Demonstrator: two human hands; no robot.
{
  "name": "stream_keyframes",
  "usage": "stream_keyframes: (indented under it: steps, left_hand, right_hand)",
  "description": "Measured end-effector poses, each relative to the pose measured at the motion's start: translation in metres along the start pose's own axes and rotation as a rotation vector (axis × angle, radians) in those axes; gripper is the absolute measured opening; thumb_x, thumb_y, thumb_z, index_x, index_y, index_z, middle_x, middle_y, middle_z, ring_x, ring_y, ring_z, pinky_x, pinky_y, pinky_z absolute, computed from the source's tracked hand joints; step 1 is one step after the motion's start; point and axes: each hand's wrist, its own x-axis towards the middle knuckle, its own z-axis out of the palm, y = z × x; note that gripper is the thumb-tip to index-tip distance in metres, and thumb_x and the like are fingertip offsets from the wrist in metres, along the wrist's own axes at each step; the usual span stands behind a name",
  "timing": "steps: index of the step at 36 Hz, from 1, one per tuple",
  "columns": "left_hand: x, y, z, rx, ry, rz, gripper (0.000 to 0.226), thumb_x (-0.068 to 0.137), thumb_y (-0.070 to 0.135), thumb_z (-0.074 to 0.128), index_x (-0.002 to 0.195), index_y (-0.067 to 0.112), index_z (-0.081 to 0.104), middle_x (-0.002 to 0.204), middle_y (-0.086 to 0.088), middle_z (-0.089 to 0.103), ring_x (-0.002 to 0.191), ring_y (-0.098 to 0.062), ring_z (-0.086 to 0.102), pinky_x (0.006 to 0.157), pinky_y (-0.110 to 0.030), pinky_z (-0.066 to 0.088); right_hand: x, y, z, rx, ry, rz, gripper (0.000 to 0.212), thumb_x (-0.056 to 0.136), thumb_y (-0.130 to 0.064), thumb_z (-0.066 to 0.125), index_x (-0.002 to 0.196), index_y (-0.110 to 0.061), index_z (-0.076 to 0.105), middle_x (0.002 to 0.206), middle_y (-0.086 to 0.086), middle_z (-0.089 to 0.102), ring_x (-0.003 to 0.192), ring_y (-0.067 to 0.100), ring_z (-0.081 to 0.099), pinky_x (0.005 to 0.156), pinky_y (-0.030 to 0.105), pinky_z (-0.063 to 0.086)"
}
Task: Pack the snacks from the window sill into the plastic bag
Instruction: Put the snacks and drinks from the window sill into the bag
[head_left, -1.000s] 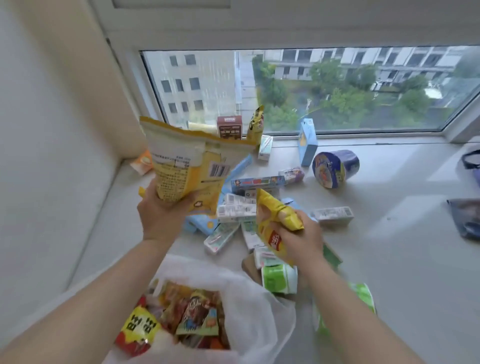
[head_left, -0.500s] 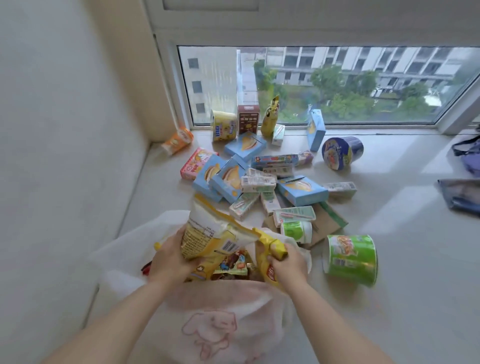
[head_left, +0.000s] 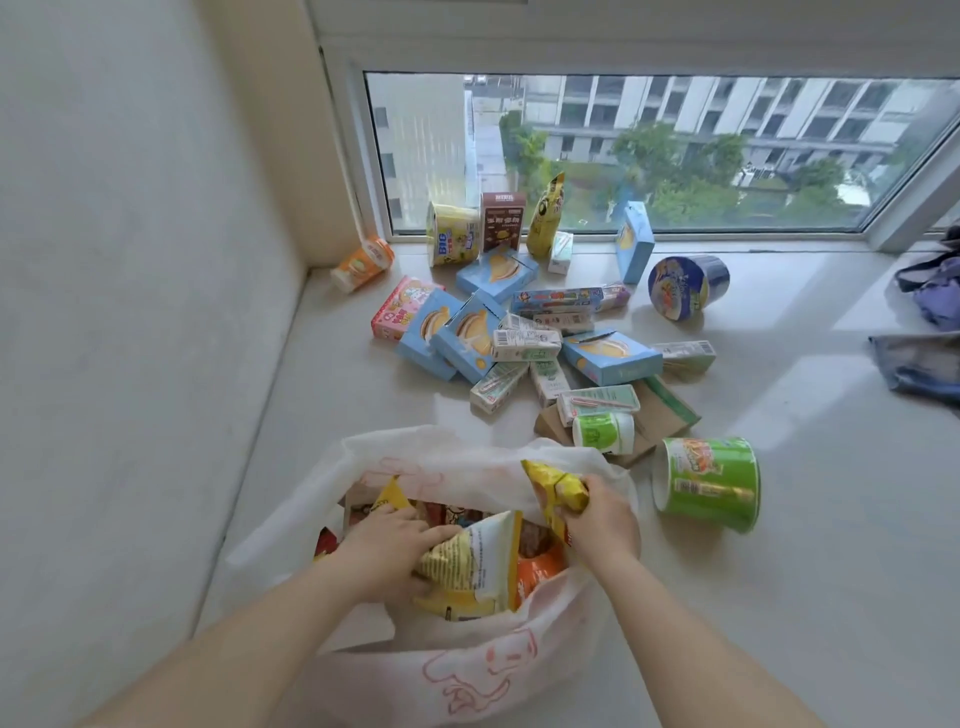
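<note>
Head view: plastic bag (head_left: 467, 670) sits open on the window sill (head_left: 831, 597), white with a red line drawing on its front, already stuffed with colourful packets. Left hand (head_left: 387, 545) is inside the bag mouth, closed around a yellow-and-white chip bag (head_left: 480, 566) that lies tilted among the packets. Right hand (head_left: 602, 519) is at the bag's right rim, gripping a smaller yellow packet (head_left: 558, 491) — upper end sticking up above the rim.

Beyond the bag, snacks remain in a loose pile: blue boxes (head_left: 610, 356), small white-green cartons (head_left: 524, 345), a pink box (head_left: 400, 314), flattened cardboard (head_left: 660, 415). A green tub (head_left: 709, 483) lies on its side just right of the bag; a blue tub (head_left: 685, 286) on its side farther back — an orange cup (head_left: 361, 262) near the left corner.
</note>
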Motion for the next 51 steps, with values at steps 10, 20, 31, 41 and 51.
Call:
stream_keyframes:
  steps: [10,20,31,41,51]
  left_hand:
    - [0.017,0.005,0.024,-0.160,0.040,-0.262,0.090,0.069,0.078,-0.013,0.147,0.041,0.014,0.143,0.005,0.041,0.134,-0.022,0.028,0.108,-0.040,0.018]
    - [0.055,-0.006,-0.067,-0.435,0.237,-0.293,0.054,0.087,0.051,0.053,0.137,0.035,0.040,0.128,0.012,0.056,0.115,-0.014,0.054,0.090,-0.034,0.048]
    - [0.160,-0.073,-0.152,-0.448,0.218,-0.525,0.040,0.090,0.045,0.050,0.126,0.027,0.051,0.125,0.000,0.056,0.110,-0.022,0.054,0.078,-0.032,0.045]
    - [0.273,-0.143,-0.169,-0.589,0.299,-0.704,0.063,0.090,0.047,0.055,0.140,0.014,0.037,0.138,-0.013,0.042,0.121,-0.031,0.048,0.091,-0.039,0.043]
    - [0.333,-0.181,-0.171,-0.797,0.058,-0.715,0.038,0.081,0.054,0.060,0.074,0.018,0.053,0.072,-0.003,0.054,0.061,-0.015,0.050,0.048,-0.025,0.031]
  right_hand:
    - [-0.010,-0.005,0.036,-0.210,-0.131,-0.184,0.048,0.085,-0.037,0.053,0.131,-0.029,0.044,0.124,-0.002,0.054,0.117,0.023,0.051,0.095,0.035,0.044]
    - [0.031,-0.039,-0.008,-0.157,-0.044,-0.352,0.050,0.089,-0.058,0.043,0.121,-0.022,0.058,0.119,-0.004,0.062,0.115,0.017,0.052,0.091,0.034,0.041]
    - [0.169,-0.053,-0.068,-0.207,-0.053,-0.221,0.025,0.093,-0.029,0.043,0.106,-0.020,0.064,0.109,0.003,0.067,0.100,0.024,0.059,0.076,0.033,0.047]
    - [0.286,-0.089,-0.068,-0.281,-0.080,-0.302,0.026,0.094,-0.026,0.043,0.110,-0.016,0.062,0.110,0.008,0.065,0.101,0.027,0.057,0.071,0.029,0.040]
    - [0.363,-0.121,-0.050,-0.247,-0.002,-0.364,0.025,0.092,-0.024,0.044,0.103,-0.018,0.065,0.105,0.008,0.068,0.098,0.029,0.060,0.070,0.030,0.040]
